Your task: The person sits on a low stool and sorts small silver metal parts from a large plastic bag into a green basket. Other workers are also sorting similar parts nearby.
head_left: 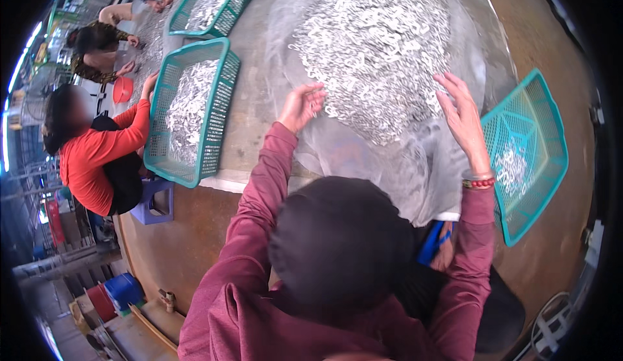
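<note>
Nearest the heap of small, flat, silvery-white pieces (379, 49), the person's bare right hand (462, 118) hangs beside its right edge, fingers extended and parted, nothing visible in them. The bare left hand (302, 107) is at the heap's left edge, fingers loosely curled and partly open, with no piece seen in them; whether the fingertips touch the heap I cannot tell. The step seems to be two-handed work along the heap's near side; the next move probably calls for lowering both hands onto the pieces. The heap lies on a translucent plastic sheet (415, 173) over a grey tabletop (256, 101). Right of the heap, a teal perforated plastic basket (551, 124) holds a few pieces; left of it, a similar, fuller teal basket (217, 108) stands before a co-worker in orange-red (104, 150).
</note>
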